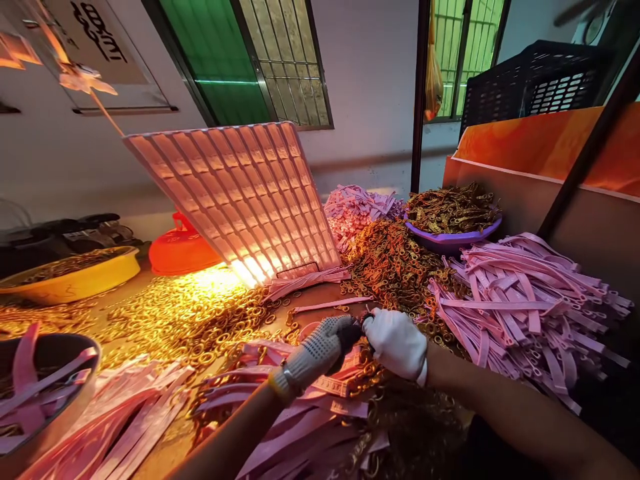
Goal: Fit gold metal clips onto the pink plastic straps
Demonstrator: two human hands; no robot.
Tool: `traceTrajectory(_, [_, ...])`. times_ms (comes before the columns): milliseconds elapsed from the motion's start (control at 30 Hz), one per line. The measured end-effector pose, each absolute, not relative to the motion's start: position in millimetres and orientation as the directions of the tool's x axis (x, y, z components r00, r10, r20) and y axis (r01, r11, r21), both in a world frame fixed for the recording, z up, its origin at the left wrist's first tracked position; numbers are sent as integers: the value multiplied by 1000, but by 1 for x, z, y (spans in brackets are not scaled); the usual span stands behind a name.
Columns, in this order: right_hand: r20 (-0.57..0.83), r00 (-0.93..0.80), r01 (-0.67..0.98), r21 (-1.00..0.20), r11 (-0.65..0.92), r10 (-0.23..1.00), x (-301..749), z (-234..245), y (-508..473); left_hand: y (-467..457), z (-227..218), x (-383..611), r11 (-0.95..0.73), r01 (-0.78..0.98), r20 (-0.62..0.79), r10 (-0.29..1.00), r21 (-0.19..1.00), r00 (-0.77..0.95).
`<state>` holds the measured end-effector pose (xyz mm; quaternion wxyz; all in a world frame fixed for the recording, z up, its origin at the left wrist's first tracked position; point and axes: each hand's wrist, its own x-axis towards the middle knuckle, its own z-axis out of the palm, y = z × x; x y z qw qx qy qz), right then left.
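My left hand (323, 347) wears a grey knitted glove and my right hand (397, 343) a white one. Both are closed and meet fingertip to fingertip over the table's middle, pinching something small that I cannot make out. Under them lie pink straps (310, 407) and small brass metal rings (373, 373). A single pink strap (327, 305) lies just beyond my hands.
A tilted ribbed lamp panel (240, 193) glows over a spread of brass rings (190, 313). A big heap of pink straps (525, 300) lies at right. A purple bowl (453, 237) holds metal clasps. A yellow basin (75, 277), an orange lid (180, 250) and a dark bowl (45, 380) stand left.
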<state>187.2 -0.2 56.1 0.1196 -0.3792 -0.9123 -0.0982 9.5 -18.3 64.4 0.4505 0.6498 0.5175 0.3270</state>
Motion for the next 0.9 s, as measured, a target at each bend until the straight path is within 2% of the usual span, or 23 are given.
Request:
traceTrajectory(133, [231,-701,700,38,713,675,185,59,-1,-14,52,6,-249,534,48,931,808,361])
traceTrajectory(200, [200,-676,723,-7,691,709,186,67,-1,-15,50,5,-198,531,23,948,824,318])
traceTrajectory(333, [83,-638,746,-180,641,765,189,84,-3,-25,53,5,18,424,-101,979,905,176])
traceTrajectory(433, [-39,-580,796,-237,557,813,187,83,-2,-33,51,9,-62,458,-19,985,887,170])
traceTrajectory(500, [-97,-564,812,-245,529,820,184,77,0,-37,46,11,-156,499,78,982,852,174])
traceTrajectory(567, [-96,-587,797,-241,553,804,182,69,0,-39,41,13,-209,526,143,976,824,164])
traceTrajectory(767, [35,-640,762,-104,639,768,181,66,-10,-31,39,12,-306,623,212,952,720,222])
traceTrajectory(900, [62,-671,737,-55,674,739,187,71,-8,-18,57,-8,-392,669,207,917,632,342])
